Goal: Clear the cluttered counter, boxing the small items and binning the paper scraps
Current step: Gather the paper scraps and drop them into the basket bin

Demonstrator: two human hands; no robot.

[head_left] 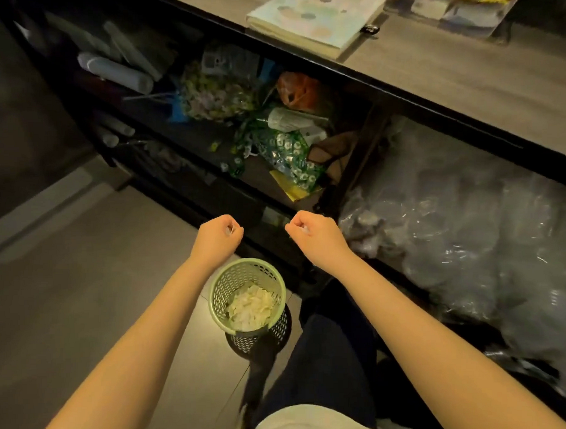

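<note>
Your left hand [219, 238] is curled tight, its grip narrow, and a white paper sliver [230, 229] shows pinched at the fingertips. Your right hand [310, 234] is closed the same way on a second paper sliver [303, 229], though both bits are too small to make out further. The two grips hang level with each other and apart, knuckles turned inward. The thing that matters lies below them and back toward your body: the green mesh wastebasket [241, 264] stands upright on the floor [101, 285], mouth up, in the gap between your forearms, with a heap of paper scraps [251, 307] already in it. Its mouth sits nearer your left grip than your right, which is off to the basket's right side. Both grips look to be a little past the far rim, on the shelf side, so I judge that a straight release risks dropping a sliver beyond the rim. Draw each hand back toward you and inward first, the right one further. Out beyond the grips is the open shelf [208, 143] with bags of green wrapped sweets [287, 156], and above that the worktop [463, 79] with a pale notebook [316, 17] to deal with.
</note>
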